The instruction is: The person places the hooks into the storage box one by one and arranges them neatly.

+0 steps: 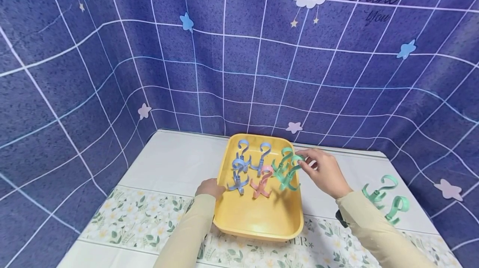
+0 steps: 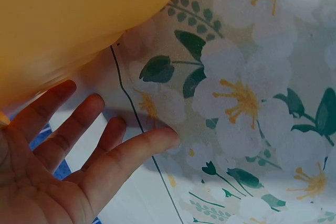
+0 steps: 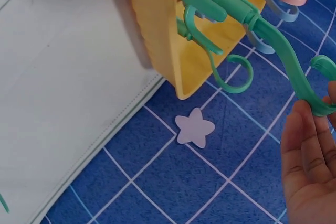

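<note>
My right hand (image 1: 323,172) pinches the curled end of a green claw hook (image 3: 283,51) between thumb and fingers. The hook's prongs hang over the right side of a yellow bin (image 1: 258,223). At the bin's left side is my left hand (image 1: 210,188), its fingers (image 2: 79,124) loosely extended beside the bin wall in the left wrist view. Inside the bin stand another green hook (image 1: 280,170), a pink hook (image 1: 260,188) and three blue hooks (image 1: 238,183), grouped toward the back, curled ends up.
Two more green hooks, one (image 1: 375,195) behind the other (image 1: 393,210), lie on the table to the right, past my right forearm. A white tablecloth (image 1: 172,156) with a floral band covers the table. Blue grid-patterned cloth (image 1: 254,72) hangs behind and at both sides.
</note>
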`<state>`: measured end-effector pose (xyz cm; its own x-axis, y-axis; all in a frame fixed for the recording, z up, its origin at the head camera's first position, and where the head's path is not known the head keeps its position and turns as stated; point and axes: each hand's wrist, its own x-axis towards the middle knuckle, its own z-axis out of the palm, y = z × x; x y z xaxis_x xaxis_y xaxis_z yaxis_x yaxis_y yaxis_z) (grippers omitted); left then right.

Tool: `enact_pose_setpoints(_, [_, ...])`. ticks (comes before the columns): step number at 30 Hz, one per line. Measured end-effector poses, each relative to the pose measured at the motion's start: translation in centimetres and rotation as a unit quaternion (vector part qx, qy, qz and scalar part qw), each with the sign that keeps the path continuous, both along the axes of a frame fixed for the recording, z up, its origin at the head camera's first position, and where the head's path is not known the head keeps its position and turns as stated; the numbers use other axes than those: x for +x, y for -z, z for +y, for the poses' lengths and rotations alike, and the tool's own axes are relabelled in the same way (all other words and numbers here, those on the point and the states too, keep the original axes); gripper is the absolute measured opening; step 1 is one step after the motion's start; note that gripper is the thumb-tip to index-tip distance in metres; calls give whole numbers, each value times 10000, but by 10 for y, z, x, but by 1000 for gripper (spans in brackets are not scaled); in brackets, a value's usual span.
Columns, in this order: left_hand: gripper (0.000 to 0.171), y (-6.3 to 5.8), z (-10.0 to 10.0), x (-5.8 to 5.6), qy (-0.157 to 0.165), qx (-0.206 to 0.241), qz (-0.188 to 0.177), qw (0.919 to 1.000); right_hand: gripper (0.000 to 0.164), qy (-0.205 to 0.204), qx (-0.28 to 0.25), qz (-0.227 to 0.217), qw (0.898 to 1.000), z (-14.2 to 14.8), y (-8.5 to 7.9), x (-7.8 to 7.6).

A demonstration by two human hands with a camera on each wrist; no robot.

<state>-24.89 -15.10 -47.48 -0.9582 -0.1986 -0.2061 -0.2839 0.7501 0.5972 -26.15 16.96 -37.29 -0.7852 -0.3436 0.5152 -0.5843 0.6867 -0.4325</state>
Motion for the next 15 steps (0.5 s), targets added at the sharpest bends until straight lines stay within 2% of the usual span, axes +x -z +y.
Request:
enact_pose_setpoints(9, [29, -1, 0, 0, -13, 26, 9, 10000, 22, -25, 89, -200, 9998, 1, 11, -2])
enact_pose_setpoints(15, [29, 5, -2, -2, -22, 51, -1, 10000, 22, -56, 188, -356, 9992, -2, 16, -3])
